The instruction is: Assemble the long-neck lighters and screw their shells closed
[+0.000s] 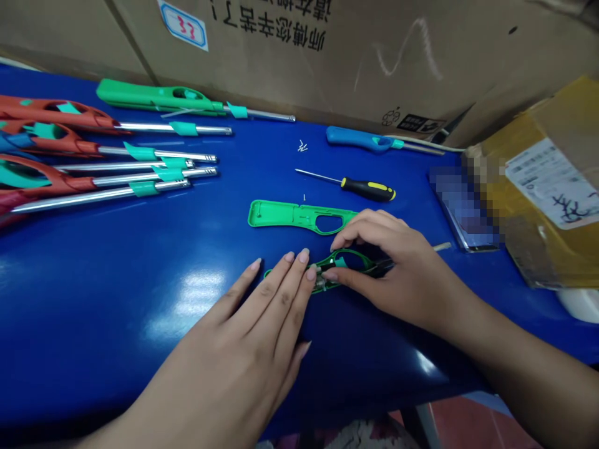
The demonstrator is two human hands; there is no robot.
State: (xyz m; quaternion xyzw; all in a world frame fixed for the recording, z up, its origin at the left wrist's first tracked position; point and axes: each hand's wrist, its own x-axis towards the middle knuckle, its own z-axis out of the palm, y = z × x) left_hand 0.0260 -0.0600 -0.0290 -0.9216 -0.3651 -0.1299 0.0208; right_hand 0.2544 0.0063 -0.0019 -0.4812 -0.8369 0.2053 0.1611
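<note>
An opened green lighter casing (pixel 366 259) lies on the blue table with inner parts showing, among them a black piece and a bit of teal tape (pixel 341 262). My left hand (pixel 262 318) rests flat, fingers stretched out, their tips over the casing's left part and hiding much of it. With thumb and fingers curled about the trigger end, my right hand (pixel 402 268) grips the casing. Just beyond lies the matching green half shell (pixel 281 214), its hollow side up, its right end partly behind my right fingers. A metal rod (pixel 442 247) sticks out past my right hand.
Behind lie a black-and-yellow screwdriver (pixel 367 188), small screws (pixel 302 146) and a blue lighter (pixel 360 138). A green lighter (pixel 140 95) and several red ones (pixel 70 149) are at the left. A phone (pixel 468 218) and taped carton (pixel 538 187) stand right; a large cardboard box (pixel 281 75) borders the back.
</note>
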